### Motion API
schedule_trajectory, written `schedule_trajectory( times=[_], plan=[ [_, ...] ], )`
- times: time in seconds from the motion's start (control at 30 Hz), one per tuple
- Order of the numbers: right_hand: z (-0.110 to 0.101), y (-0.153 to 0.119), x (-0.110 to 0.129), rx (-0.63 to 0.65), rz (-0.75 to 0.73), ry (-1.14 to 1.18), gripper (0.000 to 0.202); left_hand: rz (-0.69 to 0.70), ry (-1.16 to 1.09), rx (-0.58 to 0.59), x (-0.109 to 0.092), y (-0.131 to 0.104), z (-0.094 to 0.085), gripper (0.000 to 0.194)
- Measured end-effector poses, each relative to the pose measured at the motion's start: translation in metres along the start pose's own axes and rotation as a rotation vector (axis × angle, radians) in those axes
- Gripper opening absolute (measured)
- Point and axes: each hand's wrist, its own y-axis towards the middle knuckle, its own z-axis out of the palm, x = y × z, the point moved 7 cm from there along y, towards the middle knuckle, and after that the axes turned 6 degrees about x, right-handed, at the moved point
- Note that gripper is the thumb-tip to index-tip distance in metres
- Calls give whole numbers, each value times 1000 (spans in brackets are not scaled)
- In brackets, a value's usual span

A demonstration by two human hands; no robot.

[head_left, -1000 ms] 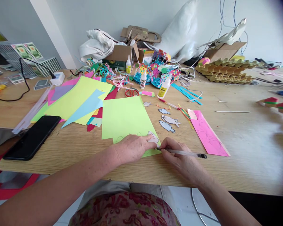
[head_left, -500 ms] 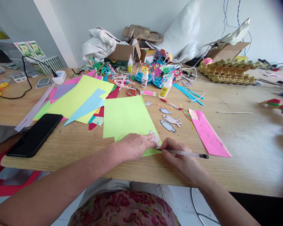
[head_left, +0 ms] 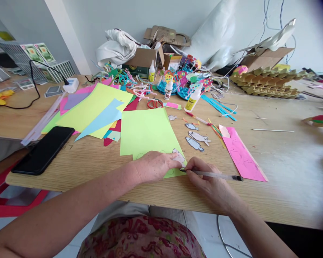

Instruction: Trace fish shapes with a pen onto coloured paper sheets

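Nearest, a pen (head_left: pixel 215 174) is being pinched between the thumb and fingers of the right hand (head_left: pixel 208 177), its tip being held at the near right corner of the green sheet (head_left: pixel 148 129), just beside the lower end of a white cutout (head_left: pixel 179 155). The cutout, lying on that same corner, is being pressed down by the left hand (head_left: pixel 154 166), whose index finger and thumb are being held apart; how its remaining fingers are being held cannot be told. Compared with one second ago, hardly any change is being shown in either hand's hold or in the cutout's place on the green sheet; only the view is being shifted, the things on the desk (head_left: pixel 91 161) now appearing slightly farther right. Left of the green sheet, a black phone (head_left: pixel 44 150) is lying. To its right, three fish cutouts (head_left: pixel 194 144) are lying close together, and farther right a pink strip (head_left: pixel 243 154) is being seen. Beyond its far edge, red-handled scissors (head_left: pixel 148 104) are resting, and past them a cardboard box (head_left: pixel 142 59) is standing.
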Motion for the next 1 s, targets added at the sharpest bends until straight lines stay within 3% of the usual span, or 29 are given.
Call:
schedule_trajectory(
  times=[0.23, 1.0],
  plan=[
    [0, 0, -10, -7, 8, 113, 8, 30, -5, -47, 0, -2, 0, 47],
    [-1, 4, -2, -30, 3, 48, 8, -54, -55, -39, 7, 1, 0, 46]
  ],
)
